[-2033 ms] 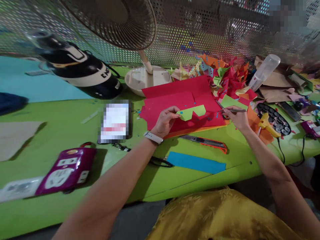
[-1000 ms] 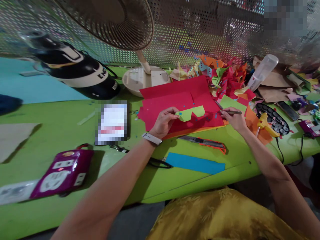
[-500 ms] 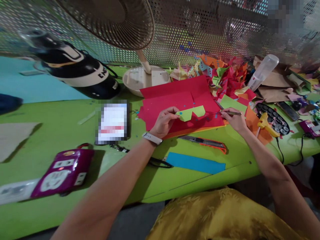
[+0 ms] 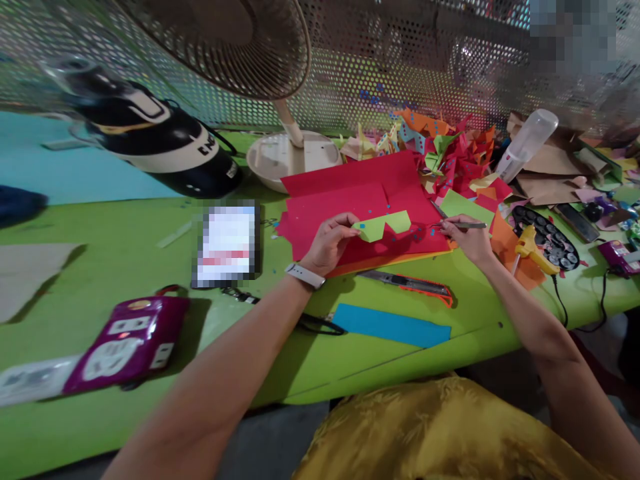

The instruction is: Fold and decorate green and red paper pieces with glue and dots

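My left hand (image 4: 331,244) pinches the left end of a lime-green paper cutout (image 4: 384,226) with a notch in its lower edge and a small blue piece near my fingers. It is held above stacked red paper sheets (image 4: 345,200). My right hand (image 4: 465,235) is closed around slim metal tweezers (image 4: 470,225), whose tips point left, over the red paper. Tiny blue bits (image 4: 416,233) lie scattered there, near the tips. What the tips grip, if anything, is too small to tell.
Nearer me lie a box cutter (image 4: 410,283) and a blue paper strip (image 4: 393,325). A phone (image 4: 227,245) and purple power strip (image 4: 133,340) are left; a yellow glue gun (image 4: 533,250) is right. Behind stand a black bottle (image 4: 170,147), a fan (image 4: 295,157) and paper scraps (image 4: 460,157).
Almost nothing differs. Both hands stay in place with the paper and tweezers; the tweezers' rear end has tilted up slightly, and the view has shifted a little.
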{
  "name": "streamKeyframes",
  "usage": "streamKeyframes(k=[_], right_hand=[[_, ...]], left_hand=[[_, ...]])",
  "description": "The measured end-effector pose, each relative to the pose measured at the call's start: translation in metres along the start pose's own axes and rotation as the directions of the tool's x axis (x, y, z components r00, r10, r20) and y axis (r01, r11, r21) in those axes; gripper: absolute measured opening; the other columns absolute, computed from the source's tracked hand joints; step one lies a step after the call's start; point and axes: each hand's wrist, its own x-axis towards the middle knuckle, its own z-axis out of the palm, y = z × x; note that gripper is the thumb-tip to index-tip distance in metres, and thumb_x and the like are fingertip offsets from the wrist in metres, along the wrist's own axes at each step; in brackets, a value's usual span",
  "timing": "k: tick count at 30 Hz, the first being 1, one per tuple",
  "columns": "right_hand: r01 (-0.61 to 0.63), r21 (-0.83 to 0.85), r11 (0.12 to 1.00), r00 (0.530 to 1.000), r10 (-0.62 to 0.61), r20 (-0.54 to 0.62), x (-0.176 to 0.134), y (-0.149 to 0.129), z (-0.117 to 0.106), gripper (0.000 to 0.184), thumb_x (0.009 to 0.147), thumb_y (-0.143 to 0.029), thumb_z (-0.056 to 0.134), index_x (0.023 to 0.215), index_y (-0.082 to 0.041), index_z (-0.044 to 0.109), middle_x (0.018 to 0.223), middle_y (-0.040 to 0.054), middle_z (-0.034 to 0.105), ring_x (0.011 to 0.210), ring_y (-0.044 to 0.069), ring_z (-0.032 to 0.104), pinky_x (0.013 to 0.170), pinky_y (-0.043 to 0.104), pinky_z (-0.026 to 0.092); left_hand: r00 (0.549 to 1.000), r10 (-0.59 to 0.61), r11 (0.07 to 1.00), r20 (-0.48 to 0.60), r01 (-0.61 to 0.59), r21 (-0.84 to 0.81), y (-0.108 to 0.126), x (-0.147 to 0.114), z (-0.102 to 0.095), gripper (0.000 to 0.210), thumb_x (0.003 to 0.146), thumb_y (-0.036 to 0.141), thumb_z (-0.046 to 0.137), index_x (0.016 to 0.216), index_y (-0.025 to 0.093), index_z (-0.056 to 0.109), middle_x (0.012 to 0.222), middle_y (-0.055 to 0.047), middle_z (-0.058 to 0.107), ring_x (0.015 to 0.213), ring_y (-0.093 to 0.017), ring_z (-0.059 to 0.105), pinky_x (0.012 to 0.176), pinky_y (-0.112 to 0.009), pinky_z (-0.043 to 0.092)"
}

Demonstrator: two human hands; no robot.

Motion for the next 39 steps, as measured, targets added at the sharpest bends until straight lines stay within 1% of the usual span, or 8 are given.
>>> streamKeyframes(k=[9,16,21,27,30,33,36,39], right_hand=[[0.11,-0.002,0.994,0.991,-0.11,0.07,-0.01,-0.008,0.015,0.025,0.082,-0.045,0.068,0.088,-0.022,0.075,0.08,0.0038,0.073,0.07,0.017,0.066,0.065,0.03,0.052],[0.086,0.004,0.996,0.993,-0.086,0.075,-0.007,-0.005,0.016,0.03,0.082,-0.052,0.066,0.086,-0.023,0.074,0.081,0.0042,0.073,0.077,0.02,0.069,0.07,0.033,0.055],[0.075,0.017,0.997,0.995,-0.076,0.062,-0.006,-0.002,0.018,0.033,0.081,-0.054,0.065,0.085,-0.023,0.074,0.078,0.0046,0.073,0.075,0.02,0.071,0.066,0.033,0.056],[0.109,0.064,0.992,0.993,-0.112,0.04,-0.011,-0.013,0.014,0.032,0.081,-0.053,0.067,0.085,-0.022,0.073,0.08,0.005,0.075,0.076,0.021,0.073,0.067,0.032,0.058],[0.054,0.177,0.983,0.996,-0.067,0.064,-0.013,-0.023,0.009,0.035,0.078,-0.055,0.071,0.084,-0.021,0.071,0.078,0.0047,0.075,0.075,0.02,0.074,0.062,0.029,0.059],[-0.046,0.34,0.939,0.994,0.01,0.106,-0.016,-0.036,0.008,0.038,0.072,-0.056,0.076,0.081,-0.02,0.069,0.072,0.0032,0.075,0.068,0.019,0.074,0.053,0.024,0.057],[-0.152,0.458,0.876,0.981,0.077,0.178,-0.019,-0.05,0.014,0.038,0.068,-0.053,0.081,0.079,-0.019,0.069,0.07,0.0026,0.075,0.064,0.017,0.074,0.051,0.022,0.056],[-0.239,0.497,0.834,0.955,0.108,0.278,-0.02,-0.061,0.024,0.038,0.064,-0.051,0.084,0.076,-0.019,0.069,0.069,0.0029,0.075,0.062,0.017,0.074,0.05,0.021,0.056]], left_hand=[[1.0,-0.002,1.0,0.018,0.002,0.013,0.0,0.0,0.0,0.009,0.055,0.016,0.067,0.063,0.018,0.062,0.056,0.003,0.056,0.054,-0.01,0.054,0.054,-0.022,0.041],[1.0,0.003,1.0,0.018,-0.004,0.015,0.001,-0.001,0.0,0.007,0.052,0.017,0.068,0.059,0.019,0.065,0.056,0.001,0.059,0.054,-0.011,0.052,0.052,-0.023,0.04],[1.0,0.003,1.0,0.027,-0.003,0.011,0.0,0.0,0.0,0.008,0.054,0.016,0.067,0.061,0.018,0.064,0.056,0.001,0.058,0.054,-0.011,0.053,0.053,-0.023,0.041],[0.999,0.019,1.0,0.051,-0.019,0.012,0.0,0.001,-0.001,0.007,0.055,0.016,0.067,0.06,0.018,0.064,0.057,0.001,0.058,0.055,-0.011,0.053,0.054,-0.023,0.04],[0.998,0.02,1.0,0.055,-0.02,0.011,-0.001,0.002,0.0,0.008,0.053,0.017,0.068,0.06,0.017,0.064,0.056,0.002,0.057,0.054,-0.01,0.051,0.054,-0.022,0.039],[0.997,0.015,1.0,0.076,-0.016,0.006,-0.001,0.003,0.002,0.009,0.052,0.018,0.068,0.059,0.017,0.063,0.054,0.004,0.055,0.053,-0.009,0.049,0.053,-0.021,0.037],[0.994,0.016,1.0,0.111,-0.015,-0.009,0.0,0.002,0.004,0.009,0.052,0.017,0.068,0.059,0.016,0.062,0.054,0.004,0.055,0.054,-0.009,0.05,0.055,-0.022,0.039],[0.989,0.013,1.0,0.144,-0.01,-0.02,0.0,0.002,0.004,0.008,0.053,0.017,0.067,0.06,0.016,0.062,0.055,0.003,0.057,0.054,-0.01,0.051,0.056,-0.023,0.04]])
